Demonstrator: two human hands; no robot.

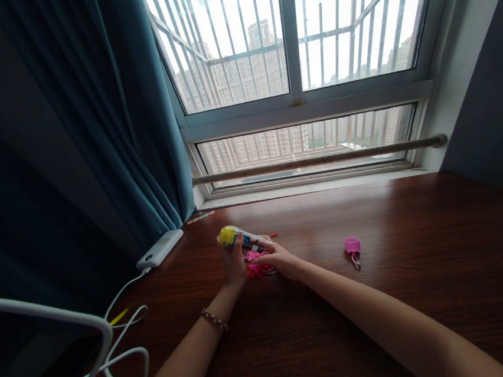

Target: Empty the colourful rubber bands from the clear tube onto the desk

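My left hand (232,259) is closed around a clear bottle (250,240) with a bright yellow rounded end and dark, patterned parts along its side. The bottle lies tilted, its yellow end raised at the left and its other end toward my right hand (280,260). Beneath the bottle is a small tangled heap of pink and red strands (258,266) on the table. My right hand reaches across the heap and the bottle's lower end, its fingers curled in; what they hold is hidden. A pink cap (352,246) with a loop stands farther right, apart from both hands.
The brown wooden tabletop (405,304) runs up to a barred window. At the left lie a white power bank (160,249) with a white cable (119,296) and a yellow strip (120,317). A blue curtain (139,134) hangs behind them. A thin red piece (274,235) lies just beyond my right hand.
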